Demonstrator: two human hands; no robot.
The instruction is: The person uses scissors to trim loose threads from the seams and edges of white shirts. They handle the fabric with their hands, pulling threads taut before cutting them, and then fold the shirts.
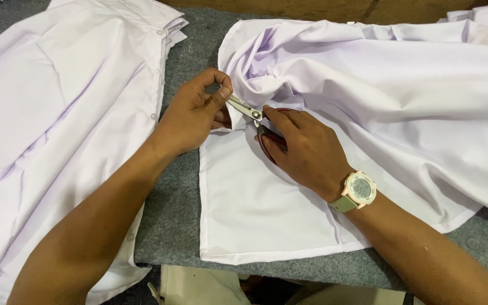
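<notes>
The person's left hand (pixel 196 110) pinches a small fold of the white shirt (pixel 368 113) between thumb and fingertips, lifting it just off the grey bench (pixel 176 214). The right hand (pixel 303 149) is closed around a pair of small snips (pixel 248 108), whose blades point at the pinched fold. The shirt lies spread over the right half of the bench, its hem near the front edge. To do this well, I'd say the fold should stay taut and the blade tips should meet only the loose thread, not the cloth. Counting: two hands, one pair of snips, one wristwatch (pixel 358 191), one shirt in hand, and a stack of white shirts (pixel 57 113) at the left edge.
</notes>
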